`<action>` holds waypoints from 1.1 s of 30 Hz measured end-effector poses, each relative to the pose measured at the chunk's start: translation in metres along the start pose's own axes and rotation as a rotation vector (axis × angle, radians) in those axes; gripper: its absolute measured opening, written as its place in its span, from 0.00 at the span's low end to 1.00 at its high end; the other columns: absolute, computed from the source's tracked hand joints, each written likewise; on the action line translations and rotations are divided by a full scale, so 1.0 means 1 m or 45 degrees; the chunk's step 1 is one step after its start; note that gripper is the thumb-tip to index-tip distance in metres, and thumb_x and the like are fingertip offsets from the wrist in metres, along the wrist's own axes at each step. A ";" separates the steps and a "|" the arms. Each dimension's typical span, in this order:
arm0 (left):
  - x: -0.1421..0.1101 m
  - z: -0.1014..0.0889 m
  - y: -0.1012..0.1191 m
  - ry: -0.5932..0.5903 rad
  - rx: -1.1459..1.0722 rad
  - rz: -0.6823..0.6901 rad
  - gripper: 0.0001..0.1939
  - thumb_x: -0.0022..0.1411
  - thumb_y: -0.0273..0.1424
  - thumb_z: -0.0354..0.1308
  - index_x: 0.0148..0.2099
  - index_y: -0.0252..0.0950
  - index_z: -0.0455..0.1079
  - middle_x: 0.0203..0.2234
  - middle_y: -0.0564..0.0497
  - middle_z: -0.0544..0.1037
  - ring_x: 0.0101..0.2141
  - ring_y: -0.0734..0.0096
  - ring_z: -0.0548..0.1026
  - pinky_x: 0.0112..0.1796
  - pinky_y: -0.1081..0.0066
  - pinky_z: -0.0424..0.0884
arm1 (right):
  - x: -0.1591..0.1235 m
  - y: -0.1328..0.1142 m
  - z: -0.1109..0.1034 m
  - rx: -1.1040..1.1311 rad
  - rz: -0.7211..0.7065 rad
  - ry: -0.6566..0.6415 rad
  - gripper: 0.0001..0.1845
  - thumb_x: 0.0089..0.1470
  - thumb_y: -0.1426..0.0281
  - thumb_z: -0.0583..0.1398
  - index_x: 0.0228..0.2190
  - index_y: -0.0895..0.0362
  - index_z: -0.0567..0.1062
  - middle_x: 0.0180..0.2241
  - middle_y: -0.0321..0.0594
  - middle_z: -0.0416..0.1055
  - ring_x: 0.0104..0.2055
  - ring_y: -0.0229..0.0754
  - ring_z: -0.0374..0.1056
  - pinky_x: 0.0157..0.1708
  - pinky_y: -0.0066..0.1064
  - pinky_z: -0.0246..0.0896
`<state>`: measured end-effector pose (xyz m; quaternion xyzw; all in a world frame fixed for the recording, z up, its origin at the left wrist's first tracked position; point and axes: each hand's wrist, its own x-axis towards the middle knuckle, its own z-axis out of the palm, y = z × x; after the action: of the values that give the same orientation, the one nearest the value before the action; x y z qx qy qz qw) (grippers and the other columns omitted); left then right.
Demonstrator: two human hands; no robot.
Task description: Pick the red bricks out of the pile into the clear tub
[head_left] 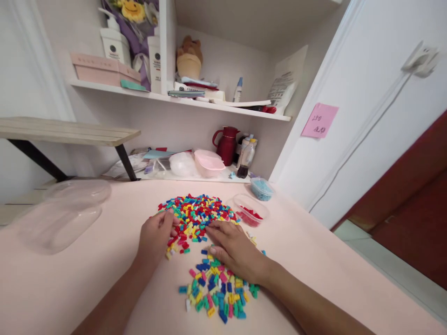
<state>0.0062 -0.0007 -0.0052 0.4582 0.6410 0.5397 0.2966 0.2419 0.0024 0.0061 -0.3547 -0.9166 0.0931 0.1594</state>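
A large heap of small coloured plastic blocks (199, 207) lies spread on the pink tabletop. Closer to me is a looser group of the same blocks (216, 291), mostly blue, green, yellow and pink. My left hand (156, 235) rests at the left edge of the heap with its fingers curled in; what they hold, if anything, is hidden. Palm down, my right hand (235, 246) lies between the two groups, fingers stretched out and touching the near side of the heap. Right of the heap stands a clear tub (263, 215) with red blocks in it.
A tub of light blue pieces (261, 190) sits behind the red one. Large clear containers (66, 218) lie at the left, near a small wooden stand (70, 130). At the back are a pink bowl (209, 163), a red jug (227, 145) and a bottle (247, 158).
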 end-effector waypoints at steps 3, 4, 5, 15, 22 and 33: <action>0.002 0.000 -0.003 -0.004 0.006 -0.002 0.20 0.57 0.48 0.52 0.27 0.37 0.72 0.14 0.54 0.72 0.20 0.70 0.71 0.26 0.72 0.65 | 0.003 -0.003 0.001 -0.058 0.008 -0.006 0.29 0.64 0.53 0.50 0.62 0.51 0.61 0.58 0.49 0.62 0.58 0.54 0.58 0.57 0.50 0.53; 0.002 0.000 -0.004 -0.002 0.017 -0.005 0.20 0.57 0.47 0.52 0.27 0.37 0.72 0.14 0.54 0.72 0.20 0.70 0.71 0.26 0.72 0.64 | 0.004 -0.004 0.000 -0.068 -0.002 -0.015 0.29 0.64 0.53 0.50 0.62 0.49 0.61 0.58 0.48 0.62 0.58 0.54 0.58 0.57 0.51 0.53; 0.002 0.000 -0.004 0.001 0.029 -0.005 0.20 0.57 0.47 0.52 0.27 0.36 0.72 0.14 0.54 0.72 0.20 0.70 0.71 0.25 0.72 0.64 | 0.004 -0.004 0.000 -0.070 -0.015 -0.026 0.28 0.64 0.52 0.50 0.62 0.47 0.61 0.59 0.48 0.62 0.58 0.54 0.58 0.57 0.52 0.52; 0.000 -0.001 0.003 -0.002 0.012 -0.044 0.18 0.56 0.46 0.53 0.28 0.36 0.72 0.15 0.54 0.72 0.21 0.70 0.70 0.26 0.73 0.64 | -0.005 0.016 -0.010 0.211 -0.005 0.019 0.14 0.62 0.63 0.56 0.48 0.50 0.73 0.59 0.44 0.63 0.59 0.47 0.60 0.57 0.42 0.58; -0.001 -0.001 0.006 0.010 -0.010 -0.059 0.18 0.55 0.46 0.54 0.28 0.36 0.73 0.15 0.53 0.73 0.21 0.69 0.71 0.26 0.72 0.66 | -0.008 0.029 -0.024 0.344 0.039 0.095 0.16 0.64 0.70 0.52 0.49 0.52 0.74 0.46 0.41 0.75 0.48 0.43 0.69 0.50 0.37 0.65; 0.001 -0.005 -0.001 0.205 -0.034 -0.039 0.19 0.56 0.46 0.53 0.33 0.36 0.75 0.16 0.53 0.74 0.22 0.69 0.72 0.26 0.73 0.67 | -0.008 0.036 -0.021 0.285 -0.125 0.056 0.11 0.62 0.72 0.56 0.39 0.56 0.79 0.42 0.44 0.76 0.46 0.42 0.70 0.49 0.35 0.65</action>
<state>0.0015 -0.0018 -0.0046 0.3994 0.6625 0.5787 0.2582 0.2777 0.0246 0.0135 -0.2913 -0.9130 0.1790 0.2225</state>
